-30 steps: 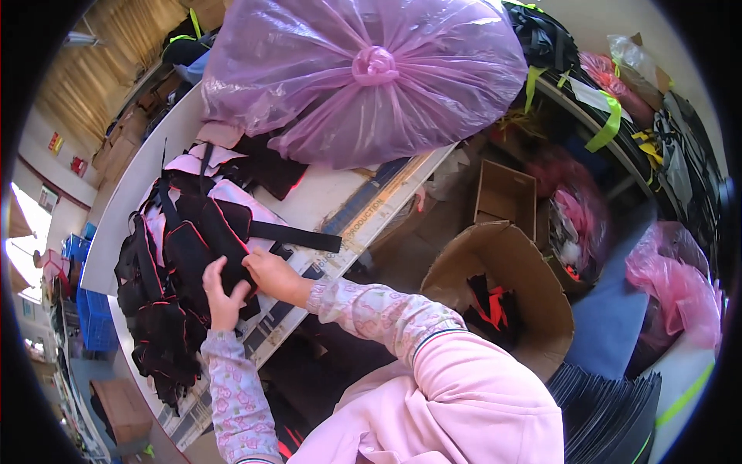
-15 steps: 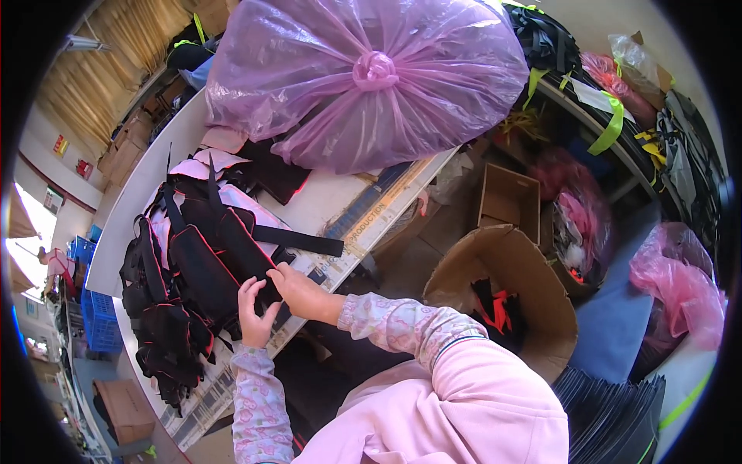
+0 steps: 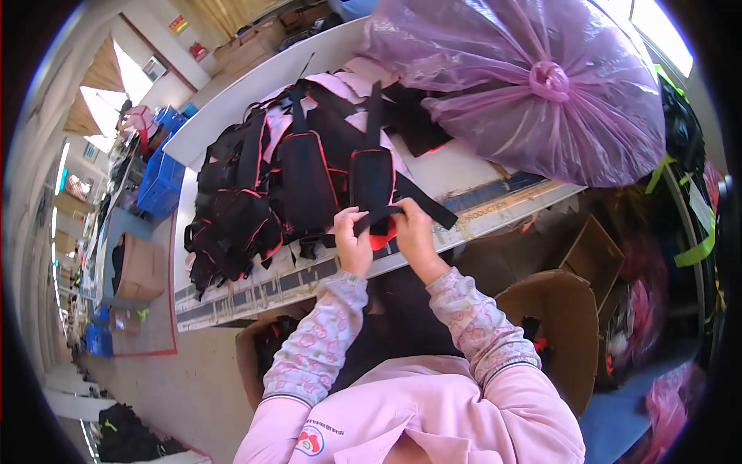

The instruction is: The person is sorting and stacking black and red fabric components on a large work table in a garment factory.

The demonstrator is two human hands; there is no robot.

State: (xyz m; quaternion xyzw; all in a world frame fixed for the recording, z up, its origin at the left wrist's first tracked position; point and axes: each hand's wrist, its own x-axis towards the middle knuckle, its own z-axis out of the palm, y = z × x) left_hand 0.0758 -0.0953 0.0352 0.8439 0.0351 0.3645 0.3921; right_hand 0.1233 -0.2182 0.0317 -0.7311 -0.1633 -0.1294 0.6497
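Both grips pinch one black strap: left hand (image 3: 353, 241) and right hand (image 3: 412, 232) at the counter's (image 3: 232, 116) six-o'clock edge. A black-and-red pouch (image 3: 372, 185) lies above; finished-looking pieces (image 3: 232, 224) pile at nine o'clock.

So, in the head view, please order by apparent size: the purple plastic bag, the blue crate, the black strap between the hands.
1. purple plastic bag
2. blue crate, though farther away
3. black strap

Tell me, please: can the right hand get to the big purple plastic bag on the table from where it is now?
Probably yes. The right hand is gripping a black strap. The purple bag lies farther back to the right, with only bare table between.
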